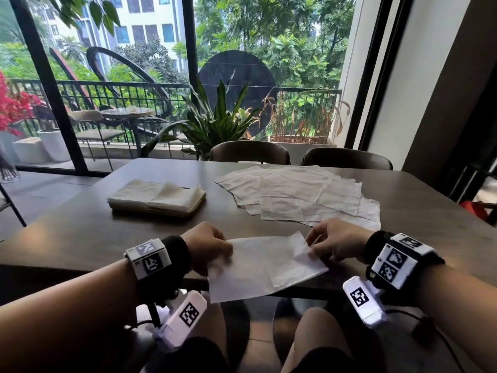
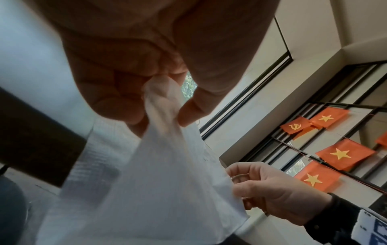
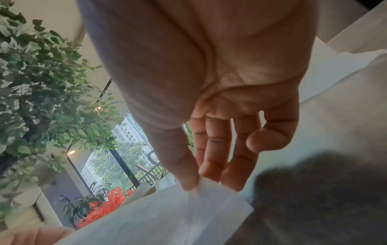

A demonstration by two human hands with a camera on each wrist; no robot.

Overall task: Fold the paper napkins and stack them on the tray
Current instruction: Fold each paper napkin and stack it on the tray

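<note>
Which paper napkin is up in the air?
The white paper napkin pinched between both hands, nearest the person. The others lie spread flat on the table or folded on the tray.

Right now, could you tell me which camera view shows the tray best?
The head view: the tray sits on the table under stacked folded napkins, only its edge showing. Neither wrist view shows it.

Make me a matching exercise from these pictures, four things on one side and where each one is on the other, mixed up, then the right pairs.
Things:
1. held napkin
2. folded napkins
3. unfolded napkins
4. chairs

Places:
A. spread out flat on the right of the table
B. beyond the table's far edge
C. pinched between left hand and right hand, over the table's near edge
D. stacked on the tray, left of the table

Pairs: 1-C, 2-D, 3-A, 4-B
</note>
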